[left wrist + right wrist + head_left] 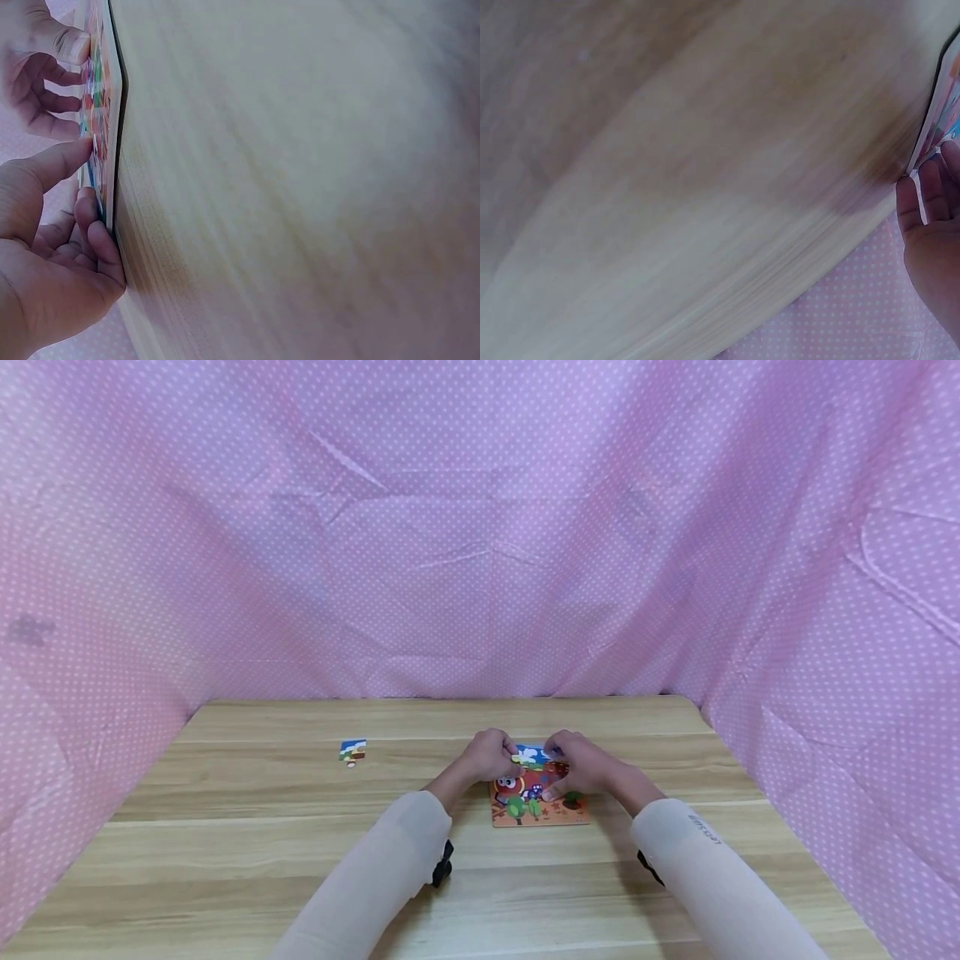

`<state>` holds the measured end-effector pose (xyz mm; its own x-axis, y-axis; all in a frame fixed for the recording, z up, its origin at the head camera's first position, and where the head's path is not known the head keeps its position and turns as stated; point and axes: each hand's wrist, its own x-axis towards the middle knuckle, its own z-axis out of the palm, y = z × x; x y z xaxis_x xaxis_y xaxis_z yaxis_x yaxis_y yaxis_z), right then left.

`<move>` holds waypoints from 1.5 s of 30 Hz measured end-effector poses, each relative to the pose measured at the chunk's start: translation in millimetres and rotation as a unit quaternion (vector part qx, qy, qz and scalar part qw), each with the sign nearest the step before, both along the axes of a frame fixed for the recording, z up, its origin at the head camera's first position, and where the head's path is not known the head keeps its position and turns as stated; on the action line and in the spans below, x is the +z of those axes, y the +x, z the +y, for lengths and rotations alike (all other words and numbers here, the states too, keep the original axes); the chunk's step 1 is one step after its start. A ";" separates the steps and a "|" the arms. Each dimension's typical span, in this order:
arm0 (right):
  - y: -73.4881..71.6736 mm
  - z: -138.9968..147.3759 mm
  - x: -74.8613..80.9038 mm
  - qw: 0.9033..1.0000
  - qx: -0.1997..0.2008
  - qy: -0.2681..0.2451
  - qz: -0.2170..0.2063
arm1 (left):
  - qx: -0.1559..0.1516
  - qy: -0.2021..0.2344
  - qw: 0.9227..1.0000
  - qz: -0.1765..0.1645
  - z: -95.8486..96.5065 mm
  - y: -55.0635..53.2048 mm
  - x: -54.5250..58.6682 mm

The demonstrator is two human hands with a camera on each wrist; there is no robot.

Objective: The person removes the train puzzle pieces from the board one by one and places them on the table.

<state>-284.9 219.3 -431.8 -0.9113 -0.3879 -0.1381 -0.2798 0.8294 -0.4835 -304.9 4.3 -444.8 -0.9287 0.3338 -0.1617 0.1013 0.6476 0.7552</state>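
A flat jigsaw puzzle (551, 816) lies on the wooden table, with a red cartoon character, green trees and a blue sky. My left hand (491, 755) is at its far left corner, thumb on the picture and other fingers bent at the edge. Between thumb and fingers it pinches a blue and yellow-green puzzle piece (517, 759), mostly covered. Over the far right part, my right hand (588, 764) spreads thumb and fingers wide, their tips touching the picture. In the right wrist view, the fingers (932, 191) reach the puzzle's edge (928, 135).
Away to the left, a loose puzzle piece (352, 750) in blue, white and brown lies flat on the table (247, 835). Pink dotted cloth (480, 568) hangs behind the table and along both sides.
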 end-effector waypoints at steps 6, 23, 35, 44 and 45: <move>-0.5 0.1 0.3 1.000 0.005 0.000 0.001 | -0.001 0.000 1.000 0.001 -0.5 0.0 1.3; -1.8 0.2 0.2 1.000 0.015 0.002 0.014 | 0.014 0.041 0.999 0.012 4.6 1.1 3.1; -2.2 1.1 -0.3 1.000 0.022 0.002 0.016 | -0.043 0.038 0.998 0.024 2.1 1.1 5.4; -1.3 1.0 0.5 0.999 0.028 0.010 0.021 | -0.079 0.006 0.997 0.018 -1.3 -0.7 7.4; -1.3 1.0 0.6 0.999 0.027 0.011 0.020 | -0.084 0.002 0.996 0.019 -1.6 -0.7 7.9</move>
<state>-286.2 220.3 -431.1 -0.8940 -0.4339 -0.1114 -0.3429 0.8228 -0.4532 -305.6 2.7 -436.9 -0.8647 0.4864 -0.1252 0.2374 0.6155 0.7516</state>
